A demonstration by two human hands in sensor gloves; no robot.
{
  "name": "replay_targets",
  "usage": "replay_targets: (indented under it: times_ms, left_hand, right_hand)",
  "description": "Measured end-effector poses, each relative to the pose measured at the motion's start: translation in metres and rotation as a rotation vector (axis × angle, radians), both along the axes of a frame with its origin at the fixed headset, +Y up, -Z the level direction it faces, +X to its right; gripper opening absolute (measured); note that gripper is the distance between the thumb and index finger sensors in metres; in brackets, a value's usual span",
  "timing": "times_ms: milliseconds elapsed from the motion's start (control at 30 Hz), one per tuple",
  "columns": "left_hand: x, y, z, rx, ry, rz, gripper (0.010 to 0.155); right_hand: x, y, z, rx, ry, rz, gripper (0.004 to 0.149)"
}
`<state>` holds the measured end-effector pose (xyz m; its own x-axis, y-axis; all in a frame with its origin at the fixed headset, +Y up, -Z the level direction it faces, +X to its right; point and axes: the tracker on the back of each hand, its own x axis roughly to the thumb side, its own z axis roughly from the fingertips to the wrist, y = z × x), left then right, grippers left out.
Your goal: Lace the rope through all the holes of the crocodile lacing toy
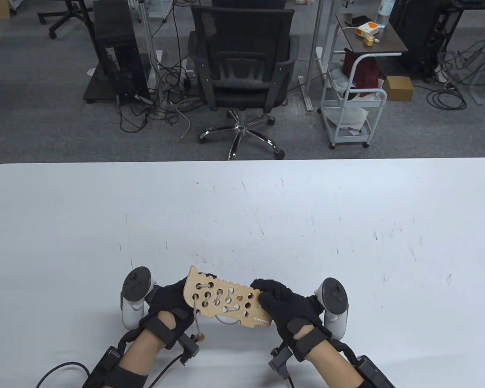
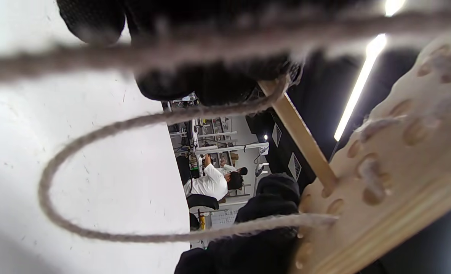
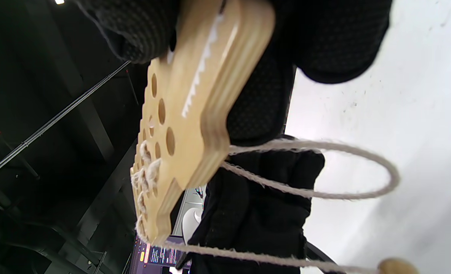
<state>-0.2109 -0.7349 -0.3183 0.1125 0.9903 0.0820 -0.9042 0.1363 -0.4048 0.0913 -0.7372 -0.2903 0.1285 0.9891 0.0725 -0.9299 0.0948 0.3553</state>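
Gripping the crocodile toy (image 1: 222,300) at both ends, the fingers (image 3: 324,42) of the right hand (image 1: 285,305) are being curled round the toothed snout, while the left hand (image 1: 167,301) is clasping the tail end. The board is being held above the table (image 1: 242,210). The rope (image 3: 313,167) is being laced through several left-side holes; holes toward the snout are being left open, so roughly half seems done.
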Motion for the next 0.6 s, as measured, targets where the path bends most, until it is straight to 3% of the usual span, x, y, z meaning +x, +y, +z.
replay_targets:
  times_ms: [300,600]
  left_hand:
    - [0.006,0.009,0.007,0.058,-0.014,-0.013,0.041]
    - [0.017,0.008,0.012,-0.010,-0.122,0.109,0.044]
  right_hand:
    - [-0.004,-0.002,0.000,0.000,0.007,0.014,0.047]
    - [-0.004,-0.006,-0.001,0.010,-0.017,0.050,0.047]
